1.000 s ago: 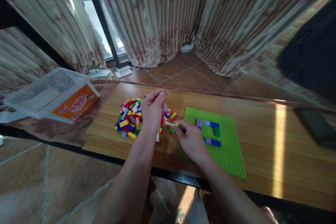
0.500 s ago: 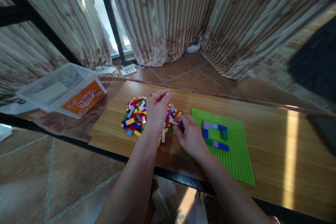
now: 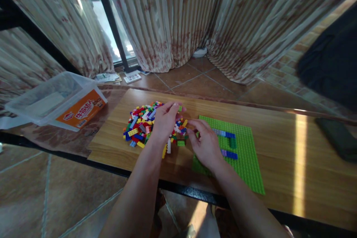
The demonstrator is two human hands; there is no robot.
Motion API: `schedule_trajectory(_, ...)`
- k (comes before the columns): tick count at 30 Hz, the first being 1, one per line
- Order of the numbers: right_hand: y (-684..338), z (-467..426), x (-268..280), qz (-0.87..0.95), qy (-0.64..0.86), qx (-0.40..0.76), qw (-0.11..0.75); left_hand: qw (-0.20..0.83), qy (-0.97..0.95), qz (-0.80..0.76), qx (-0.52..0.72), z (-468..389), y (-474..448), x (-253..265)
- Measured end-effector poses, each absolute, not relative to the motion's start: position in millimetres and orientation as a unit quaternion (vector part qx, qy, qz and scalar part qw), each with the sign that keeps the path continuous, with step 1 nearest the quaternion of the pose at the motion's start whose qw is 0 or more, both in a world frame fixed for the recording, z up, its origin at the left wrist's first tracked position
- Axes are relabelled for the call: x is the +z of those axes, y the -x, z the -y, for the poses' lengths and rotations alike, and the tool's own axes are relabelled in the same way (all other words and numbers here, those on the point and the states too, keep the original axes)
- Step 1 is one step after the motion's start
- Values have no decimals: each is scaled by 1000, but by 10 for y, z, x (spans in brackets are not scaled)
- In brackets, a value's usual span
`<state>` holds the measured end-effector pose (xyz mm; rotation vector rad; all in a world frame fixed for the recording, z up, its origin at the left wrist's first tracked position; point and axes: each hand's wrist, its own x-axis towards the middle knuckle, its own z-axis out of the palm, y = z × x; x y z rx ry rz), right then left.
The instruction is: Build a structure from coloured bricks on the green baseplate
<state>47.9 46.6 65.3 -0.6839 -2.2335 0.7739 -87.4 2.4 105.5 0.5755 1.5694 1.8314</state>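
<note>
My left hand (image 3: 164,122) is over the right part of a heap of mixed toy bricks (image 3: 137,131). Its thumb and fingers are pinched together, and what they hold, if anything, is too small to make out. A small green brick (image 3: 180,108) shows right beside those fingertips. My right hand (image 3: 205,142) is curved at the heap's right edge, thumb and forefinger apart, close to a yellow brick (image 3: 185,122). Under its wrist lies a green studded baseplate (image 3: 248,167). Blue, purple and dark green bricks (image 3: 232,155) form an outline on it, partly hidden by my right hand.
A clear plastic box (image 3: 64,85) with an orange label stands at the table's left end. A dark flat object (image 3: 337,139) lies at the right. The wooden tabletop (image 3: 111,145) has a black front edge. Curtains (image 3: 167,26) hang behind.
My right hand's fingers have drawn apart near the heap, and a green brick on the tabletop is now uncovered. My left hand has lowered slightly. The view has shifted a little.
</note>
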Motion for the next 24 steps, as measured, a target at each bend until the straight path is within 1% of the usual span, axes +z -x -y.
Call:
schedule_trajectory(3,-525,-509,694,840,281,288,365,401,-243,-600,648,-11,835,1076)
schedule_trajectory(6,-564,-534,719,811,305,307,393,453,-267,-600,602,-13,788,1069)
schedule_trajectory(8,-581,-541,736,802,305,318,403,472,-283,-594,587,-19,757,1055)
schedule_trajectory(11,-595,-546,772,812,290,316,395,494,-302,-573,580,-21,713,1035)
schedule_trajectory(15,-616,-568,815,818,298,309,384,496,-303,-576,575,-4,686,1037)
schedule_trajectory(17,-632,-588,810,815,311,306,381,480,-304,-586,578,6,719,1052)
schedule_trajectory(19,-646,-608,781,821,324,299,363,438,-296,-600,601,17,800,1065)
schedule_trajectory(22,-647,-609,715,844,335,292,300,326,-264,-631,653,37,1003,1055)
schedule_trajectory(24,-627,-581,680,864,326,287,257,246,-255,-665,657,65,1154,1024)
